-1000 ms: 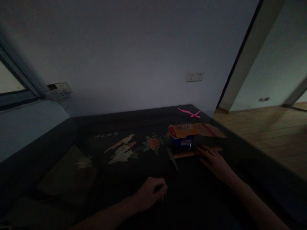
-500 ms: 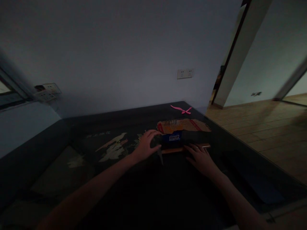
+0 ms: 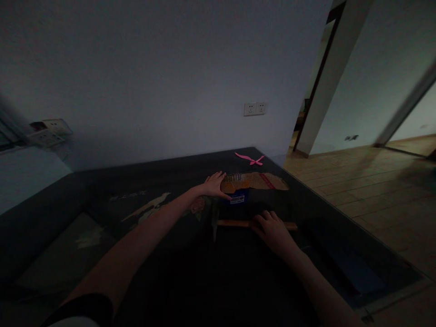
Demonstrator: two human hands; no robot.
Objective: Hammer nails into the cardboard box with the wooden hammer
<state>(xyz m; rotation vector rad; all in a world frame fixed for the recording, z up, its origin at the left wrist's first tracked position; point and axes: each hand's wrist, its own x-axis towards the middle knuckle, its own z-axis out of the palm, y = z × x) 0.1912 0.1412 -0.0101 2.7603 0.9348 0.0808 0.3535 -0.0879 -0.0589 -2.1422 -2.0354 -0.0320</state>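
Note:
The room is dim. A hammer [image 3: 238, 223] with a wooden handle and a dark metal head lies on a dark table [image 3: 170, 259] painted with birds and flowers. My right hand [image 3: 270, 229] is curled round the handle near its middle. My left hand [image 3: 215, 185] is stretched forward, fingers together, touching the left edge of a torn cardboard piece [image 3: 262, 180] that lies on a small blue box [image 3: 237, 198]. Several nails stand upright in the cardboard beside my fingers.
A pink ribbon [image 3: 250, 158] lies at the table's far right corner. Wall sockets [image 3: 255, 108] sit on the back wall, and more sockets [image 3: 47, 131] at the left. A wooden floor and a doorway lie to the right of the table's edge.
My left hand has reached from the near table to the cardboard at the nails. My right hand has closed on the hammer handle and drawn the hammer nearer to me.

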